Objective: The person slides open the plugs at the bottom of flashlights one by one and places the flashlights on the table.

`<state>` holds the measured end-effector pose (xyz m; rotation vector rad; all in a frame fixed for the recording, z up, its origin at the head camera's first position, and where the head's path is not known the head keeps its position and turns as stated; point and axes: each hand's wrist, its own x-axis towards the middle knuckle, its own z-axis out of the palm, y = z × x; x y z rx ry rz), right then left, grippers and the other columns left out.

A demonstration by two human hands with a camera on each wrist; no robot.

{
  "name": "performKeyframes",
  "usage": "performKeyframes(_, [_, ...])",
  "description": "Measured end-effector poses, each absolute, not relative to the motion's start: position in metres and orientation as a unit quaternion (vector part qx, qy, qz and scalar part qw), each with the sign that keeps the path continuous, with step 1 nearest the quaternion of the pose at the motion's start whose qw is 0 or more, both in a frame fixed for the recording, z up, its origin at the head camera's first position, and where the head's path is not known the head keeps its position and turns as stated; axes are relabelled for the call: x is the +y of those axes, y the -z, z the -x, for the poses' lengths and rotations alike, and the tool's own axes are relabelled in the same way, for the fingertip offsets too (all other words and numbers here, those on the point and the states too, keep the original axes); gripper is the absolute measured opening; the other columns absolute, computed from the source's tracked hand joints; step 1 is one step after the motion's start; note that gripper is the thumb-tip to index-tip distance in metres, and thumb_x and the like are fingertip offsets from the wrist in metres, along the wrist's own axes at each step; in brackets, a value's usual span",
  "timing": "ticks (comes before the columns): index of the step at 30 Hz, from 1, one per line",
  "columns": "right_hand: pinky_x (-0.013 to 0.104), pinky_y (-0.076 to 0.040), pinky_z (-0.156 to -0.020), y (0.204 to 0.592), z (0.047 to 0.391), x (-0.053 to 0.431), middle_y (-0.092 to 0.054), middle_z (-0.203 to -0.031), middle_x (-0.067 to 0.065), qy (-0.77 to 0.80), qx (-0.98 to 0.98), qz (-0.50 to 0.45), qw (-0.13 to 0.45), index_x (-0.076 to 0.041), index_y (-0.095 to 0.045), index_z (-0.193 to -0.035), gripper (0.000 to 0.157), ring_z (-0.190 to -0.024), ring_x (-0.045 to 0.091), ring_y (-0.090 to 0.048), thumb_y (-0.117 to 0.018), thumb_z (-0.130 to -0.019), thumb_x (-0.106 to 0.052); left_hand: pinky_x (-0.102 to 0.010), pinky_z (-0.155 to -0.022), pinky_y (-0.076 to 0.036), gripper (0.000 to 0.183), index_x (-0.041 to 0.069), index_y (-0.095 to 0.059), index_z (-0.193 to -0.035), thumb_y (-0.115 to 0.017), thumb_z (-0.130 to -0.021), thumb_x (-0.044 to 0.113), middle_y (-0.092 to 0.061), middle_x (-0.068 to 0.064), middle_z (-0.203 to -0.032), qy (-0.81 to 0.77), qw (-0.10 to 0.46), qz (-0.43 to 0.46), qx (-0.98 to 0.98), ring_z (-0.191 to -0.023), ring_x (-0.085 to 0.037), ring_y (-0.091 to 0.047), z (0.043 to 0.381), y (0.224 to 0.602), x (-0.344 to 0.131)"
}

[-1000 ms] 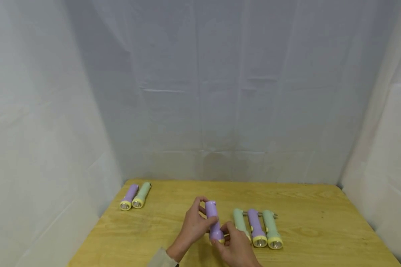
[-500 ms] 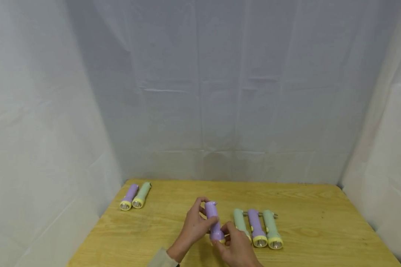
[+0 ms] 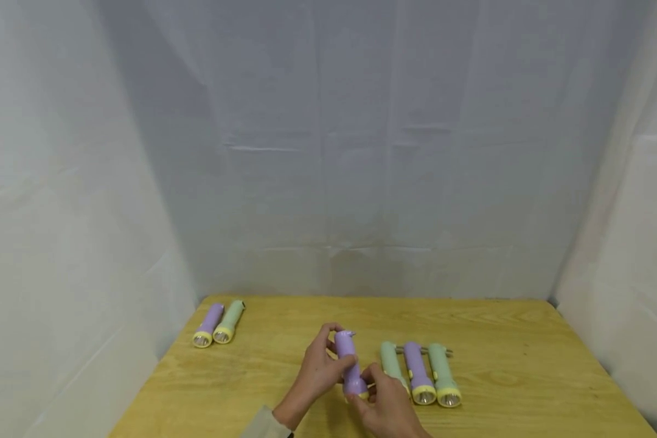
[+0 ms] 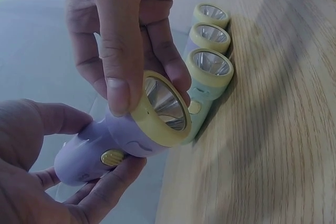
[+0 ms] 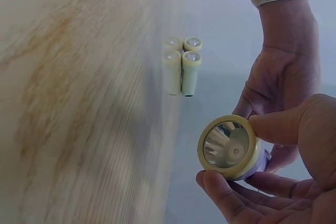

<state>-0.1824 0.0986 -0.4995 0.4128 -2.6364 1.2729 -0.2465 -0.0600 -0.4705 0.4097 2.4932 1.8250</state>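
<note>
Your held purple flashlight (image 4: 123, 135) is up off the wooden table (image 3: 504, 365), tilted, its yellow rim (image 4: 152, 127) and lens end facing you. Your left hand (image 3: 319, 368) grips its barrel between thumb and fingers, near the yellow switch (image 4: 112, 157), and your right hand (image 3: 385, 401) pinches its head end by the rim. The step in hand looks like a two-handed hold for checking or adjusting the flashlight; whether anything is being twisted, you can't tell from this. The next move probably calls for a steady left-hand grip on the barrel, so that your right fingers can work or let go without the flashlight tipping. A small tab (image 3: 350, 333) sticks out at its far end. Just right of the held flashlight lie a near green flashlight (image 3: 392, 363), a second purple flashlight (image 3: 418, 369) and an outer green flashlight (image 3: 443, 374), side by side. Well to its left, and farther from you, lie a far purple flashlight (image 3: 210, 322) and a far green flashlight (image 3: 230, 320).
</note>
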Motion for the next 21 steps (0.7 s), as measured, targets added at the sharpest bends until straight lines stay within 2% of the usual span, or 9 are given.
performKeyframes(21, [0.019,-0.051,-0.064,0.4986,0.1855,0.1018,-0.069,-0.090,0.003,-0.414,-0.892,-0.150,0.109,-0.012,-0.059,-0.098,0.026,-0.077,0.003,-0.061,-0.079,-0.087,-0.024,-0.048,-0.057,-0.063,0.052,0.011,-0.052,-0.126,-0.074,-0.080,0.004,-0.055,-0.017,-0.095,-0.586,0.016,-0.136,0.799,-0.071,-0.020,-0.059,0.2504,0.4694,-0.0570])
